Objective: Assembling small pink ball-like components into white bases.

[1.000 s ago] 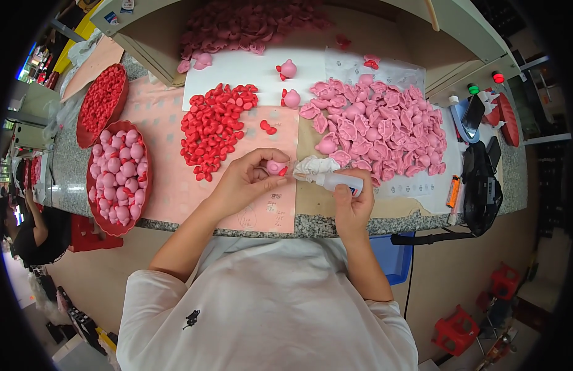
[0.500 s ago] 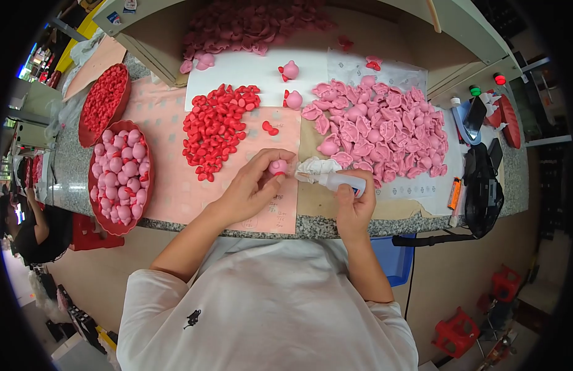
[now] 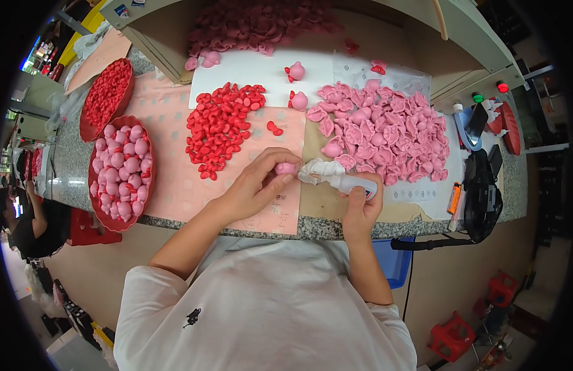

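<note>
Left hand [image 3: 252, 185] pinches a pink ball [image 3: 284, 167] between thumb and fingertips; right hand [image 3: 362, 213] is wrapped round a white bottle [image 3: 348, 183], thumb pressed along its side. Both grips closed, neither slack.

Ball sits just off the middle of the worktop [image 3: 314, 227], near its front edge, raised in the fingers. Bottle lies to its right, sloping, with white tissue [image 3: 323, 169] bunched round the end that faces the ball. Contact between bottle tip and ball: can't tell, tissue and fingers in the way.

Just changed: red on the held ball showed by the thumb in both earlier views; now I can't make it out. Either the ball got turned or the thumb covers it. Bottle has eased slightly away to the right, same grip. Judgement: piece is being repositioned with the bottle kept ready, so work on it looks unfinished.

Around: red pile [image 3: 221, 127] left of centre, two red bits [image 3: 274, 128] just right of it, pink heap [image 3: 388, 136] right of centre. Two ball-and-red pieces [image 3: 298, 101] stand toward the back edge. Red tray [image 3: 117, 227] full of similar pieces at the left end, near the front edge; black bag [image 3: 481, 207] at the front right corner.
</note>
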Demonstrator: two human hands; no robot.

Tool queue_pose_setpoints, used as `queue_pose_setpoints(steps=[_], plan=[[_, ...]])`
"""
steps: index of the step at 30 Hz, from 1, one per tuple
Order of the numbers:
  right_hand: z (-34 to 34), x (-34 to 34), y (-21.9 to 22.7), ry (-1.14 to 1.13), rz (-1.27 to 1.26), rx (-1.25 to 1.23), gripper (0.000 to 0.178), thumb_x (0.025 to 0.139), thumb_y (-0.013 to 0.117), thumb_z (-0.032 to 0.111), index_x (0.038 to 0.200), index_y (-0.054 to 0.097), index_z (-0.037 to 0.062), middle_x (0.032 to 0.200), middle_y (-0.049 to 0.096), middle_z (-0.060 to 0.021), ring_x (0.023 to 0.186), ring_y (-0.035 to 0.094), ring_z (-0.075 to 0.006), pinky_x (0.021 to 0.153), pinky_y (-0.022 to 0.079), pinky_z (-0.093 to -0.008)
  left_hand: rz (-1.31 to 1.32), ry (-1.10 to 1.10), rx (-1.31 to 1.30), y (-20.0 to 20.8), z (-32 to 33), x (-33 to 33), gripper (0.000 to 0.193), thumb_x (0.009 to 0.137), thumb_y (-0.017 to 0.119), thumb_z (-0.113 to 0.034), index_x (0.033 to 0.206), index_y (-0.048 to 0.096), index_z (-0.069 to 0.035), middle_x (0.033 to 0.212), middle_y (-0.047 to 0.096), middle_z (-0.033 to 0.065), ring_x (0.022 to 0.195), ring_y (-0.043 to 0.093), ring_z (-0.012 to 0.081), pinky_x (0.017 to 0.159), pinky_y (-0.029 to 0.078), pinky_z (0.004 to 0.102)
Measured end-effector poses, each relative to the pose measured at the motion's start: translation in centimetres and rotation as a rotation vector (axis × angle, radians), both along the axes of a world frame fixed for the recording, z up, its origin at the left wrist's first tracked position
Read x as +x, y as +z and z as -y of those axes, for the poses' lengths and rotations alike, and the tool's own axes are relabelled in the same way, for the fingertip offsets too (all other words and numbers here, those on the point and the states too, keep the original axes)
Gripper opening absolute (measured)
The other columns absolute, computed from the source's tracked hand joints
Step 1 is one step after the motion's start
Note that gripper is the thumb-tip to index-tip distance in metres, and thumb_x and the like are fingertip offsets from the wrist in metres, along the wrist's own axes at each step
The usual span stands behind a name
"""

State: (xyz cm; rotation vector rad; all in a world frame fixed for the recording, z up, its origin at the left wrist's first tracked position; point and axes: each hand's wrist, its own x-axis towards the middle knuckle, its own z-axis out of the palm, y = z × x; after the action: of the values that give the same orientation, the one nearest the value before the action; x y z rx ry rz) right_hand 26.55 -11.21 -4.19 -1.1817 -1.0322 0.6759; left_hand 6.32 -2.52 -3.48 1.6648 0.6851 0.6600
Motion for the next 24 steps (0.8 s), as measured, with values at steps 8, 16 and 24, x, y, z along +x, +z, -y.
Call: queue_pose_setpoints(steps=[8, 16, 24], plan=[[-0.3, -0.4, 0.1, -0.012, -0.014, 0.007, 0.036, 0.093, 0.054, 0.037, 0.099, 0.048, 0.0019, 0.087, 0.057, -0.0083, 0.070, 0.052, -0.0120, 0.062, 0.041, -0.0246, -0.118, 0.005, -0.065, 0.8, -0.2, -0.1, 0.043, 0.086, 0.058, 0.004, 0.127, 0.044, -0.002, 0.123, 0.048, 0.0068, 0.099, 0.054, 0.0123, 0.086, 0.048, 0.0256], [-0.2, -1.0, 0.3, 0.022, 0.067, 0.003, 0.034, 0.092, 0.055, 0.034, 0.097, 0.048, 0.0014, 0.086, 0.054, -0.0077, 0.069, 0.050, -0.0115, 0.062, 0.042, -0.0244, -0.008, 0.094, -0.086, 0.6, -0.2, -0.3, 0.043, 0.082, 0.063, 0.005, 0.124, 0.052, 0.001, 0.122, 0.053, 0.0101, 0.103, 0.057, 0.0135, 0.085, 0.051, 0.0267], [-0.1, -1.3, 0.0, -0.001, 0.086, 0.007, 0.034, 0.091, 0.056, 0.034, 0.097, 0.048, 0.0012, 0.088, 0.054, -0.0075, 0.069, 0.049, -0.0110, 0.062, 0.041, -0.0235, -0.044, 0.096, -0.117, 0.7, -0.1, -0.6, 0.047, 0.082, 0.065, 0.002, 0.127, 0.052, -0.001, 0.120, 0.055, 0.0091, 0.099, 0.058, 0.0115, 0.083, 0.051, 0.0256]])
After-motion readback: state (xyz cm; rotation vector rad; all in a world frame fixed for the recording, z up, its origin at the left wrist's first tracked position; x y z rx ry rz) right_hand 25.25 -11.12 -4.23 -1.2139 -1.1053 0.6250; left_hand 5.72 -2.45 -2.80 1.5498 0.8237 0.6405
